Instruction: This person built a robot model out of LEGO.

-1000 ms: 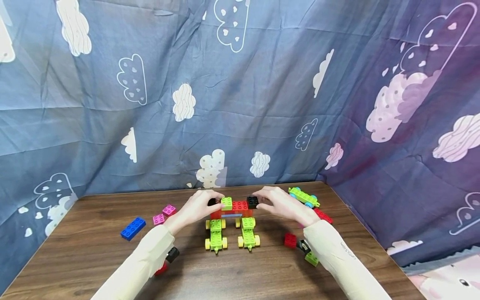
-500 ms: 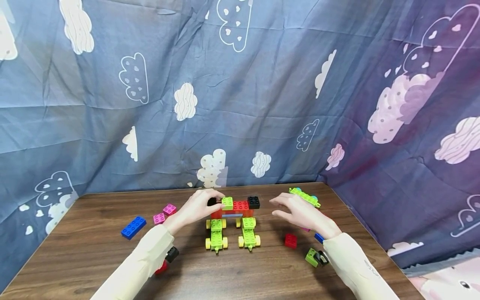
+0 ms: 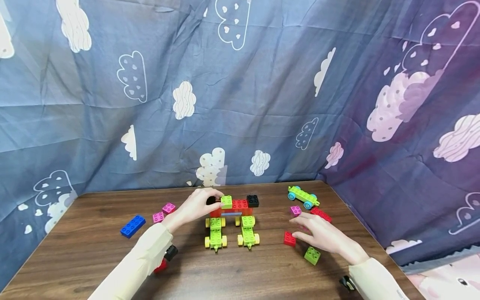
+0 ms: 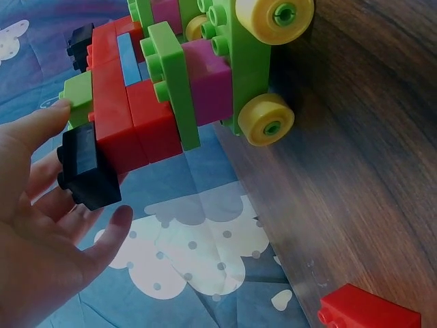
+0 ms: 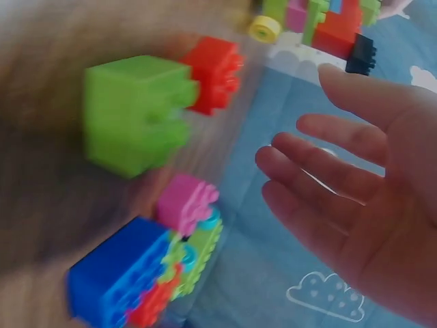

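A brick structure [image 3: 240,205] of red bricks with a green brick [image 3: 226,201] and a black brick [image 3: 253,201] on top spans two green wheeled cars [image 3: 215,233]. My left hand [image 3: 208,199] holds its left end; in the left wrist view the left hand [image 4: 92,164] has a finger on a green brick [image 4: 76,96] and the thumb under a black brick [image 4: 85,167]. My right hand [image 3: 298,229] hovers open over the table beside a small red brick [image 3: 289,238] and a green brick [image 3: 311,255]. The blurred right wrist view shows the right hand [image 5: 300,137] with fingers spread and empty.
A green and blue wheeled chassis [image 3: 303,196], a pink brick [image 3: 295,210] and a long red brick [image 3: 321,215] lie at the right. A blue brick [image 3: 133,226] and two pink bricks [image 3: 168,208] lie left. Black pieces [image 3: 171,252] sit near my sleeves. Cloth walls surround the table [image 3: 93,258].
My right hand let go of the black brick on the structure's right end and drew back to the right and toward me, over the loose bricks. The left hand stayed put.
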Demonstrator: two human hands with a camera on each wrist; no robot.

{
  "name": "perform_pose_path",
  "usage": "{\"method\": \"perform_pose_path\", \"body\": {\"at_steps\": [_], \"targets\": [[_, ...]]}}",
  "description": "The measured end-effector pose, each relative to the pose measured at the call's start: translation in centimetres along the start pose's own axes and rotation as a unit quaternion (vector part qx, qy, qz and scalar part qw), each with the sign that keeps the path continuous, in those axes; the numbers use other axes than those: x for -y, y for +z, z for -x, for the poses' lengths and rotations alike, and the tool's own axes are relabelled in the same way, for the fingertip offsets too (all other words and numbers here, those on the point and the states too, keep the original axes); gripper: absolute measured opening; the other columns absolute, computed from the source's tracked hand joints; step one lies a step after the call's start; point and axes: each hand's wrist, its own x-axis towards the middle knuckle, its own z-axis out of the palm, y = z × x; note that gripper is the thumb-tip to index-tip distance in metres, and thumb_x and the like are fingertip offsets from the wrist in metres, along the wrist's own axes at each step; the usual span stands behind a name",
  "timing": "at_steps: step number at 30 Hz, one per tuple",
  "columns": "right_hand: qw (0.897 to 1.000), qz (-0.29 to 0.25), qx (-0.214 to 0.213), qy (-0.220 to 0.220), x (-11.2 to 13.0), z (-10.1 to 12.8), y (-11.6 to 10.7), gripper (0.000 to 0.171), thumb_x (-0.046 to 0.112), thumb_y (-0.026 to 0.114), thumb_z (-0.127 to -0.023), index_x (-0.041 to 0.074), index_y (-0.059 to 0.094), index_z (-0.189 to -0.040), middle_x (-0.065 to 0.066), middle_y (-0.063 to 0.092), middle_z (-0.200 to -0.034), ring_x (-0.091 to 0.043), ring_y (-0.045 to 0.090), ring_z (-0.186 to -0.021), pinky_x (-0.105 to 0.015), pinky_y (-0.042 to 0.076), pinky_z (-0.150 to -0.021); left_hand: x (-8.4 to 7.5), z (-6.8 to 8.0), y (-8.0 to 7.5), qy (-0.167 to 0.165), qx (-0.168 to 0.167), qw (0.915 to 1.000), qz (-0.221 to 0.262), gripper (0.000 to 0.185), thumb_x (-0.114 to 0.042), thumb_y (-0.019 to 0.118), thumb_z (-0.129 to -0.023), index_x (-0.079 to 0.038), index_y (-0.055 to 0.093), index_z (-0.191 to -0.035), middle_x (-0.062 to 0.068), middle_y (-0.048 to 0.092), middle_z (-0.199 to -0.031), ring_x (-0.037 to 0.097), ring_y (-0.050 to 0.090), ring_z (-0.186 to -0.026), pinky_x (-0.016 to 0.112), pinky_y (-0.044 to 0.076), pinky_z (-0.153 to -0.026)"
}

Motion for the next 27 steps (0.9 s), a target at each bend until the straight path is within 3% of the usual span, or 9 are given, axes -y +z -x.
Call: {"method": "perform_pose_path", "body": {"at_steps": [5,12,20,27], "targets": [[1.000,0.000,0.021,0.013,-0.3,2.2,0.1,0.036,0.031,0.071,-0.090,0.006,0.069,-0.116,-0.004,0.071,-0.110,-0.021,0.067,-0.096,-0.039,0.056,-0.082,0.0,0.0,-0.1,0.003,0.002,1.0000,0.004,0.025,-0.023,0.070,-0.092,-0.009,0.072,-0.112,0.005,0.074,-0.103,0.017,0.067,-0.093,0.035,0.056,-0.083],[0.999,-0.032,0.018,0.007,-1.0,4.3,0.9,0.042,0.034,0.075,-0.086,0.003,0.068,-0.114,-0.003,0.070,-0.101,-0.006,0.061,-0.079,-0.025,0.051,-0.067,0.0,0.0,0.0,0.005,0.010,0.9999,0.005,0.026,-0.022,0.069,-0.092,-0.007,0.071,-0.114,0.006,0.074,-0.106,0.018,0.068,-0.097,0.037,0.056,-0.087],[0.998,-0.042,0.034,0.011,-1.3,4.9,1.7,0.046,0.040,0.083,-0.075,0.007,0.070,-0.103,0.009,0.056,-0.083,0.002,0.046,-0.072,-0.019,0.040,-0.060,0.1,0.0,0.0,0.006,0.011,0.9999,0.010,0.026,-0.022,0.069,-0.092,-0.007,0.071,-0.113,0.006,0.074,-0.106,0.018,0.067,-0.097,0.037,0.056,-0.086],[0.996,-0.046,0.071,0.033,-1.6,5.1,2.0,0.040,0.031,0.086,-0.073,0.008,0.069,-0.100,0.009,0.057,-0.082,0.002,0.047,-0.072,-0.020,0.042,-0.060,0.1,0.0,0.0,0.005,0.013,0.9998,0.010,0.027,-0.023,0.069,-0.092,-0.007,0.071,-0.114,0.007,0.074,-0.107,0.019,0.068,-0.099,0.038,0.056,-0.088]]}}
